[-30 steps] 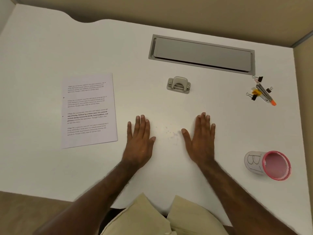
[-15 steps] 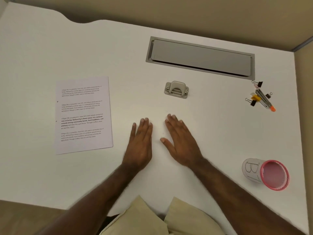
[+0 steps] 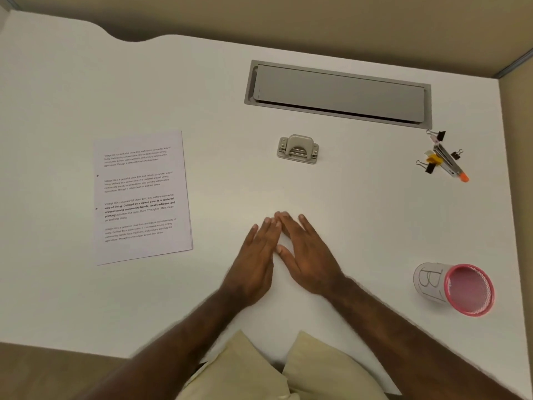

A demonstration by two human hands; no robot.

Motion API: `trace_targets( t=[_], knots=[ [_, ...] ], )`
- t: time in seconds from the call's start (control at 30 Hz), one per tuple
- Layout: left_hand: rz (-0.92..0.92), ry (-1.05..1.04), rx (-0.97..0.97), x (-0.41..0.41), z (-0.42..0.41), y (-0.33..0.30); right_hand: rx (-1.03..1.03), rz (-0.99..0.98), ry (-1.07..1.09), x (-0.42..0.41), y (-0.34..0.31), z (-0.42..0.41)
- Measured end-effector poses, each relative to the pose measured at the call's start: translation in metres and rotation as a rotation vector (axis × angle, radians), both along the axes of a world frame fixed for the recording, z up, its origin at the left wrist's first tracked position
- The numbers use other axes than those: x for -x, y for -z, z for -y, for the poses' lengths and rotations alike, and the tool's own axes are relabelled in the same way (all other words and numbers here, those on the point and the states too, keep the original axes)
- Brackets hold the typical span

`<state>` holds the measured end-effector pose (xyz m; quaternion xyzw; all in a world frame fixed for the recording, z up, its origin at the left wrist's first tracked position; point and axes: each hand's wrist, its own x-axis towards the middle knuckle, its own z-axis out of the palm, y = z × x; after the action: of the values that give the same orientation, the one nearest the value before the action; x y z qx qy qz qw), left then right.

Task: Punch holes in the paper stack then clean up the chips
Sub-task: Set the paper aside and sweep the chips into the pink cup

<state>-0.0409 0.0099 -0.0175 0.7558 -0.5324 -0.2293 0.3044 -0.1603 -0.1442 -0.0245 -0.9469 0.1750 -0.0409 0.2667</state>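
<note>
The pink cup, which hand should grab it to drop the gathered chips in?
Right, probably. The pink cup lies on its side to the right of the right hand, while the left hand would have to cross over it.

A single wide-angle camera on my head looks steeply down and forward over the white desk (image 3: 86,90), close enough that my forearms fill the bottom edge. My left hand (image 3: 255,264) and right hand (image 3: 307,261) sit centre-frame; the wall runs beyond them.
</note>
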Motion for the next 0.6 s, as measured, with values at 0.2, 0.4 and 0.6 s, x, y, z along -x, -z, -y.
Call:
trace_targets(
  t=[0.2, 0.4, 0.6],
  knots=[
    [-0.055, -0.123, 0.012, 0.028, -0.03, 0.002, -0.191, -0.072, 0.098, 0.033, -0.015, -0.001],
    [0.198, -0.035, -0.068, 0.028, -0.059, 0.018, -0.014, -0.153, 0.33, 0.082, -0.008, -0.004],
    [0.305, 0.204, -0.117, 0.002, -0.04, 0.02, 0.231, -0.192, 0.275, 0.048, 0.011, -0.004]
  ],
)
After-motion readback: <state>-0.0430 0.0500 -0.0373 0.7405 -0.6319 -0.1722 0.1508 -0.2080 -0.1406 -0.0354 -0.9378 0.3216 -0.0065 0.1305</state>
